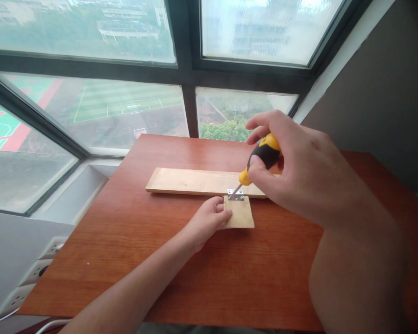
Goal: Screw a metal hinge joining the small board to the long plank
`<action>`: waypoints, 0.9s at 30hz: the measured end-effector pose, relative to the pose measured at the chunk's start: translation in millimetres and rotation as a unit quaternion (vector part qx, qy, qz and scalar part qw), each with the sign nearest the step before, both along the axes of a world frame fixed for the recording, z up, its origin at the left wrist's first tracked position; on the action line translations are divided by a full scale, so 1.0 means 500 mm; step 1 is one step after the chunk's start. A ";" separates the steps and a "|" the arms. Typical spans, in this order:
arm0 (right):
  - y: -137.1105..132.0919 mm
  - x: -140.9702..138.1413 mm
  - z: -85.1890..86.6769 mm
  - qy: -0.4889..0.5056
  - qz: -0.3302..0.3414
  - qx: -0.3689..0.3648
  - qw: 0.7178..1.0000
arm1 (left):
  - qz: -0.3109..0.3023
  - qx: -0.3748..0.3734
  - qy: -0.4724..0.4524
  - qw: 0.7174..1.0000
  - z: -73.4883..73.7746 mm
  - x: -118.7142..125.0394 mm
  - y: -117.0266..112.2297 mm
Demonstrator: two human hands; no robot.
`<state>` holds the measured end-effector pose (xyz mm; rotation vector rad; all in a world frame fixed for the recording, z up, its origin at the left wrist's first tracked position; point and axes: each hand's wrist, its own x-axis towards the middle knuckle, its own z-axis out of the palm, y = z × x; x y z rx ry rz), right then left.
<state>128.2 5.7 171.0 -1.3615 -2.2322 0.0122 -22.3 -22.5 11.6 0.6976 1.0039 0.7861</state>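
Observation:
A yellow and black screwdriver (264, 153) is gripped in my right hand (296, 162), its shaft slanting down to the left. Its tip meets a small metal hinge (236, 195), at the hinge's near leaf. That hinge joins a long pale wooden board (191, 181) to a small square wooden piece (242, 214). My left hand (212, 215) pinches the small piece by its left edge, thumb on top. Part of the long board's right end is hidden behind my right hand. Whether a screw sits under the tip is too small to tell.
Everything lies on a reddish-brown wooden table (118, 246). Large windows with dark frames (186, 74) rise beyond its far edge. Wall sockets (35, 273) and white cables are at the lower left. A grey wall (379, 93) stands on the right.

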 end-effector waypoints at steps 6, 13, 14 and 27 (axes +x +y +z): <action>0.000 -0.002 0.000 0.002 0.008 -0.008 1.000 | -0.006 0.006 -0.001 1.000 0.002 0.000 0.001; -0.001 0.002 0.000 -0.008 -0.005 -0.012 1.000 | 0.010 -0.004 0.003 1.000 0.010 0.001 -0.002; -0.003 0.003 0.001 -0.008 0.002 -0.016 1.000 | 0.010 -0.004 0.005 1.000 0.011 0.001 -0.002; -0.006 0.004 -0.001 -0.001 0.028 -0.012 1.000 | 0.007 -0.003 -0.007 1.000 0.007 -0.001 -0.002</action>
